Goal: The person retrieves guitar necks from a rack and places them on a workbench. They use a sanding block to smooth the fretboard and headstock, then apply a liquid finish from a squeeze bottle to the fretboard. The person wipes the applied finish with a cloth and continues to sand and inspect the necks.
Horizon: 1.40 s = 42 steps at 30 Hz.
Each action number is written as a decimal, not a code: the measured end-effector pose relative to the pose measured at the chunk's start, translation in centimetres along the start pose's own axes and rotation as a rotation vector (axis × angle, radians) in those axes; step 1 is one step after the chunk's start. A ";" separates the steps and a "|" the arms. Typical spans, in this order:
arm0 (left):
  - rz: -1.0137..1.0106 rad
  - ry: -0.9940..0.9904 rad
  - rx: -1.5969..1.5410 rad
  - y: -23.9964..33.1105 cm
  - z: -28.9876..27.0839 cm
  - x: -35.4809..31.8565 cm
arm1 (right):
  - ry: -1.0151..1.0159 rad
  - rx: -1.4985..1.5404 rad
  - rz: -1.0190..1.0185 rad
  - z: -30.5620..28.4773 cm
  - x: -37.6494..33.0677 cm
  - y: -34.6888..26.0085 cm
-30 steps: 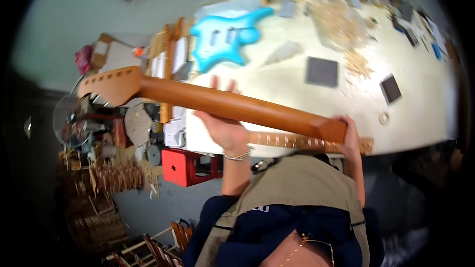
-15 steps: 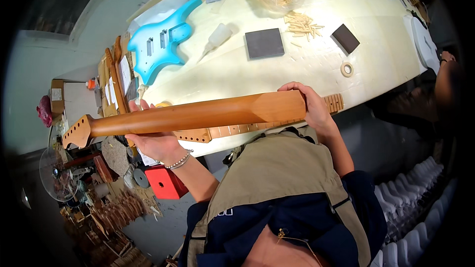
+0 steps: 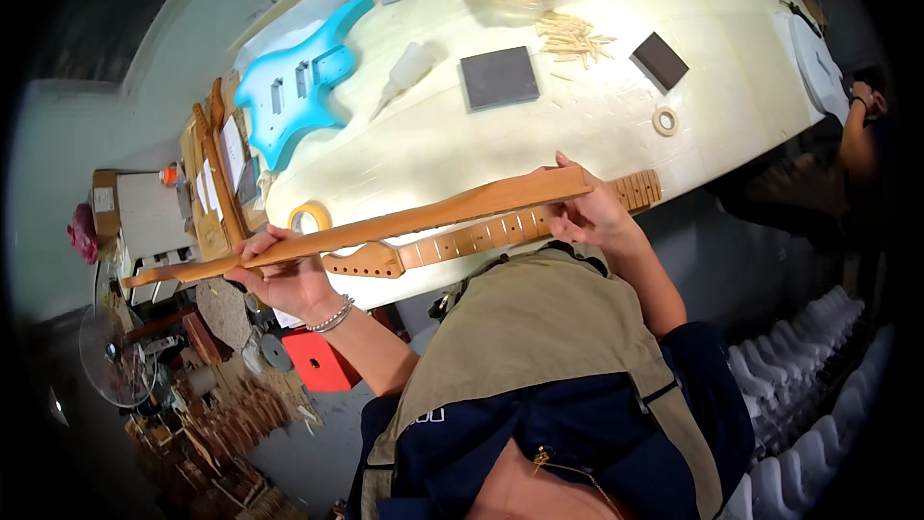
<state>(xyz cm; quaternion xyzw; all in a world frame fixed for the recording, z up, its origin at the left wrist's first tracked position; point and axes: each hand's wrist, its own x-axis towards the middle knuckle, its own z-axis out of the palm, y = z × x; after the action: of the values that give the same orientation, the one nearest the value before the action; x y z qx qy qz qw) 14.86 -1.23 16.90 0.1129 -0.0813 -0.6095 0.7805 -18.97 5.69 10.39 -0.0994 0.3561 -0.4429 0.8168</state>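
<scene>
A brown wooden guitar neck [image 3: 423,217] is held up across my front, its narrow side edge turned toward me. Near the headstock, my left hand [image 3: 284,274] is closed round it, thumb and fingers on opposite sides. My right hand [image 3: 589,212] grips the square heel end at the right. Below and behind it, a second guitar neck [image 3: 462,239] with a fretted fingerboard lies along the table's near edge, its headstock to the left. Part of this second neck is hidden by the held one and by my right hand.
On the pale table [image 3: 414,149] lie a blue guitar body [image 3: 298,77], a squeeze bottle [image 3: 404,72], two dark blocks [image 3: 500,78], wooden pegs [image 3: 573,37] and tape rolls [image 3: 665,121]. A red box [image 3: 318,358] stands below left. Another person's arm [image 3: 857,140] shows at far right.
The held neck has rolled from its broad back face onto its narrow edge. My left hand has gone from an open palm beneath it to a closed grip.
</scene>
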 end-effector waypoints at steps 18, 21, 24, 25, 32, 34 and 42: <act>0.020 -0.259 0.346 -5.7 2.4 -2.2 | 0.121 0.145 -0.006 -8.3 5.6 4.3; 0.052 -0.161 0.465 -5.5 3.3 -2.8 | 0.171 0.223 -0.146 -7.3 5.9 4.2; 0.150 -0.041 0.601 -4.8 5.2 -2.6 | 0.138 0.265 -0.217 -7.9 6.5 4.5; 0.192 -0.014 0.632 -4.5 6.0 -2.3 | 0.129 0.262 -0.224 -8.3 6.6 4.4; 0.312 -0.306 0.381 -1.4 9.7 -2.0 | 0.314 0.256 -0.092 -10.1 7.2 4.6; 0.322 -0.289 0.347 -1.3 10.6 -2.3 | 0.352 0.239 -0.074 -9.0 7.1 4.3; 0.483 -0.204 0.312 -1.6 12.1 -3.1 | 0.339 0.175 0.012 -9.9 7.8 4.7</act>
<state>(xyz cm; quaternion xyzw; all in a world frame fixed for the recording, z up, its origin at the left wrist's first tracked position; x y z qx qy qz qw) 9.40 0.44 28.10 0.1471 -0.2762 -0.3948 0.8638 -19.75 3.77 -2.87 0.0503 0.4494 -0.4779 0.7531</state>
